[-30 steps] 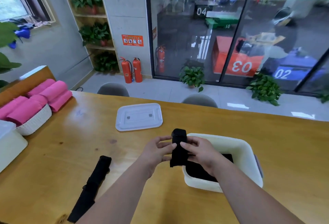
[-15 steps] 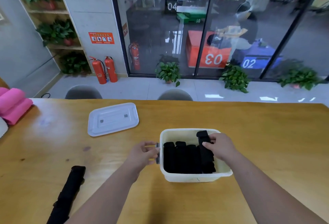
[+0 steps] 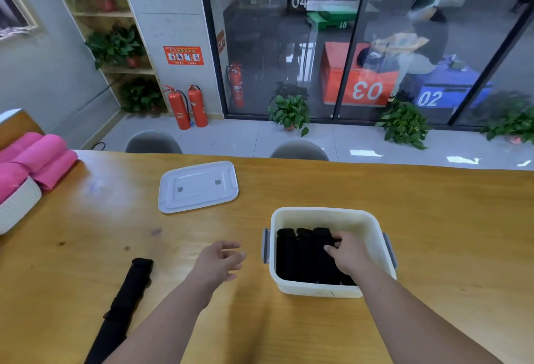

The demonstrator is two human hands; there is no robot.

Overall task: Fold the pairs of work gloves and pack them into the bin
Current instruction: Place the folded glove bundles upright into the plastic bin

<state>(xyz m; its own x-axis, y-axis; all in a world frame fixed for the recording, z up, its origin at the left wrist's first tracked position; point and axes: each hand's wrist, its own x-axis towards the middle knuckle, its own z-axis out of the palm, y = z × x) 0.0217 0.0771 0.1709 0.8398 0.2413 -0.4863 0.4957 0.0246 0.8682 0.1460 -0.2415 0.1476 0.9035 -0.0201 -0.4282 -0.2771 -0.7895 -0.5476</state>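
Off the bin now — left hand

place: office meeting room | long wooden table | glass wall | fire extinguishers

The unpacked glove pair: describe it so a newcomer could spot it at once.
On the wooden table, find the white bin. Left of it, beyond the open left hand, a black glove pair lies flat on the wood. Unlike the short folded bundles in the bin, it is one long unfolded strip.
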